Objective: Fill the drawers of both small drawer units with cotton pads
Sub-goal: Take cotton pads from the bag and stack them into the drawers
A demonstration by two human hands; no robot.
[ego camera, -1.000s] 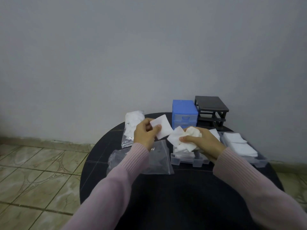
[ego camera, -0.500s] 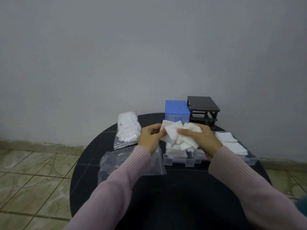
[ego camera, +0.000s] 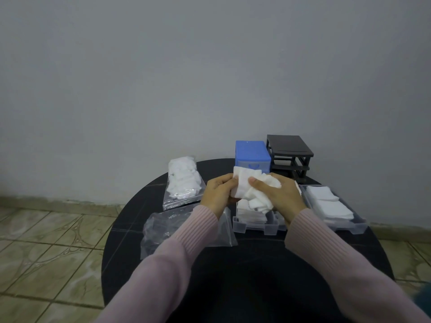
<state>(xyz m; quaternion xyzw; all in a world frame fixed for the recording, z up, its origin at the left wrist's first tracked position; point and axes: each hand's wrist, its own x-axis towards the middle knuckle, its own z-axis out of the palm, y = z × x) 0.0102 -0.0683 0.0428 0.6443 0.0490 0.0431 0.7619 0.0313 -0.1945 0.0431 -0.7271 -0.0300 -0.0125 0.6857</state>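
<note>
- Holding a loose bundle of cotton pads (ego camera: pixel 253 193) over the table (ego camera: pixel 245 271), I keep my left hand (ego camera: pixel 218 194) pinching its left edge while my right hand (ego camera: pixel 278 197) has fingers and thumb curled round the bulk of it.
- Directly below the bundle sits a clear drawer (ego camera: pixel 256 226), pulled out of its unit and already holding a low stack of pads.
- To my left lies an emptied plastic bag (ego camera: pixel 163 226), partly under my left sleeve; beyond it a full bag (ego camera: pixel 183 180) of pads rests near the table's far-left edge.
- On my right, a second clear drawer (ego camera: pixel 335 209) holds flat white pads in neat piles.
- Farthest back stand the blue drawer unit (ego camera: pixel 251 153) and, just beside it, the black drawer unit (ego camera: pixel 289 153), whose slots look open.
- Risk, as I judge it: the bundle is uneven, so a slack grip could let pads slide off onto the table or floor; pressing the crumpled lot in could overfill the drawer and jam it in its slot.
</note>
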